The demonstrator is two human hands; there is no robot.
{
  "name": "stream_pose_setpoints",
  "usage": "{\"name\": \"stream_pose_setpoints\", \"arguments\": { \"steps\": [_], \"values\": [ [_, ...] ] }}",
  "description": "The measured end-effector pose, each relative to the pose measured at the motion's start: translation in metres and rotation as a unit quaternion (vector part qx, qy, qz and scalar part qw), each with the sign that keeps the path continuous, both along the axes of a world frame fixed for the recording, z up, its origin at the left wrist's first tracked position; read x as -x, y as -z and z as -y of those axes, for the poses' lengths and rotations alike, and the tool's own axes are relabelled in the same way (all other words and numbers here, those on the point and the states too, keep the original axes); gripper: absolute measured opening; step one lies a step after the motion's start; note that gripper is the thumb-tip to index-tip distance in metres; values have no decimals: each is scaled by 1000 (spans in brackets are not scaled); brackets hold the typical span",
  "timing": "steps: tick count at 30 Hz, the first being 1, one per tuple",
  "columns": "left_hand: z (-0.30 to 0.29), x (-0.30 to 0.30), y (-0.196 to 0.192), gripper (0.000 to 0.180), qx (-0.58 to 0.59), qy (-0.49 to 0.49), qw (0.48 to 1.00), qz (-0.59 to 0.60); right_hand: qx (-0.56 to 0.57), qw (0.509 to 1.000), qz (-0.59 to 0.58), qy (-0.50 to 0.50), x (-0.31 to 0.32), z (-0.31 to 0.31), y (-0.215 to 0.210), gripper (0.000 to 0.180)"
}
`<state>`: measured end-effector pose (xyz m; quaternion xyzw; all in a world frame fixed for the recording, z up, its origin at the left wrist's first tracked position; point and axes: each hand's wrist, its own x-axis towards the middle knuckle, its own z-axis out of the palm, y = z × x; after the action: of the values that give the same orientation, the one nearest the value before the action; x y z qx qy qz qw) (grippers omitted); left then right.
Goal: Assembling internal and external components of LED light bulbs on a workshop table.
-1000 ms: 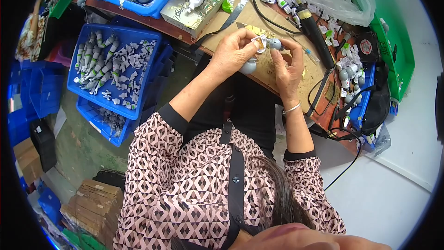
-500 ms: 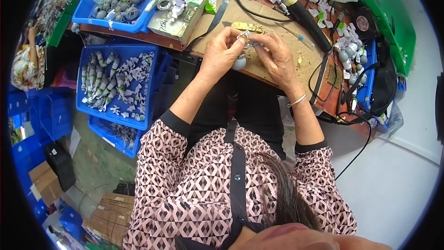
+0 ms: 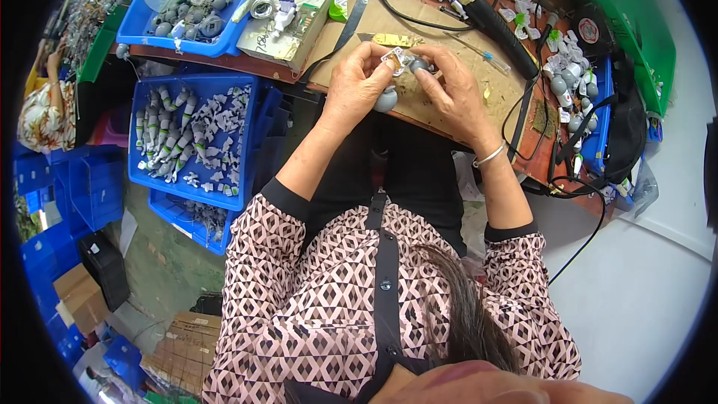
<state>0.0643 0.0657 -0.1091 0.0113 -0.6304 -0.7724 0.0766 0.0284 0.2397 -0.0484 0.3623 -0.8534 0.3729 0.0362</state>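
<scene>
Over the near edge of the workbench, my left hand (image 3: pixel 354 84) is closed, pinching a small white plastic part (image 3: pixel 395 60) with something brownish inside it. A grey ball-shaped piece (image 3: pixel 386 99) hangs just below those fingers; whether it joins the white part is hard to see. Close by on the right, the fingers of my right hand (image 3: pixel 458 93) are closed on a darker grey ball (image 3: pixel 419 65), right beside the white part. A brown cardboard sheet (image 3: pixel 426 105) covers the bench under both hands.
A black-handled tool (image 3: pixel 497 34) with a cable lies to the right. A pale box (image 3: pixel 277 49) stands left, near a blue tray (image 3: pixel 221 43) of grey pieces. Another blue tray (image 3: pixel 247 142) holds white-green parts at lower left. A green bin (image 3: pixel 636 37) stands far right.
My right hand has turned a little, and the darker grey ball now shows between its fingers. My left hand keeps its pinch on the white part, nearly in place.
</scene>
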Motion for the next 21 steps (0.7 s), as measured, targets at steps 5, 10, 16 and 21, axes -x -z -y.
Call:
{"name": "stream_pose_setpoints", "arguments": {
  "steps": [5,10,16,21],
  "values": [
    [-4,-2,-6,18,0,-26,1000,3,-15,995,-87,48,-5,5,8,25],
    [-6,1,-5,18,-33,-27,999,-8,-3,984,-146,99,-8,12,13,25],
    [-4,3,2,17,-15,-19,999,-38,-2,979,-162,124,-7,17,17,25],
    [-4,2,2,10,-29,1,999,-42,65,987,-104,105,1,14,28,25]
  ]
}}
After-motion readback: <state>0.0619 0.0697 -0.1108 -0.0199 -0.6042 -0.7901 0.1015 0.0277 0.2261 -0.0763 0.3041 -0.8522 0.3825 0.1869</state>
